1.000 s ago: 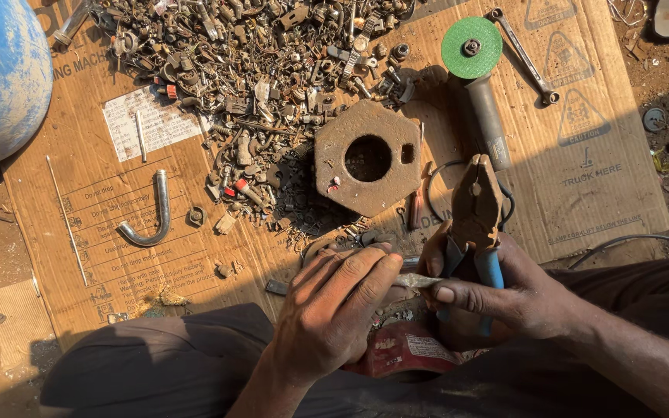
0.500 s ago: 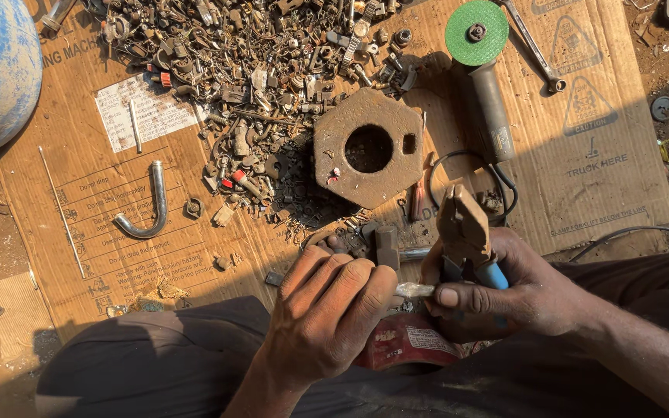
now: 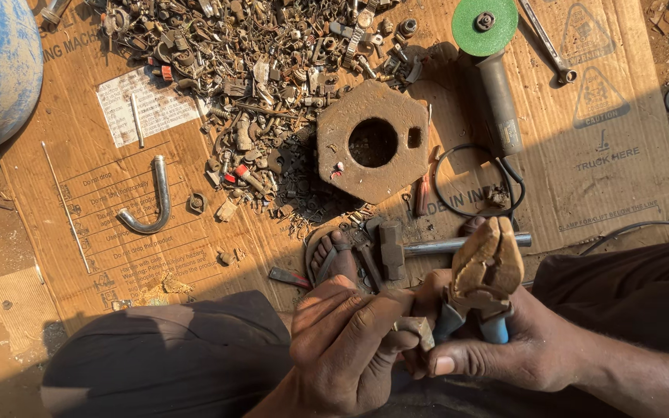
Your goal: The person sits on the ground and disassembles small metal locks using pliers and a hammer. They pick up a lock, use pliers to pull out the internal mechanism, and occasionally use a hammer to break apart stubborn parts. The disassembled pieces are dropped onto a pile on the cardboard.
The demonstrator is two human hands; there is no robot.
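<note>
Ideally the right hand [image 3: 520, 348], closed round the blue-handled pliers [image 3: 485, 282], keeps them steady while the left hand [image 3: 350, 340], pinched shut on a small metal piece [image 3: 420, 329] over the lap, feeds it squarely between the hands.

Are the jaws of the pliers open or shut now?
Shut. The rusty jaw halves of the pliers lie together with no visible gap, while the right hand grips the blue handles.

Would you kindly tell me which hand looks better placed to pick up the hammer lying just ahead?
Probably the left hand: it pinches only a small metal piece, near the hammer head. The right hand is wrapped around the pliers.
</note>
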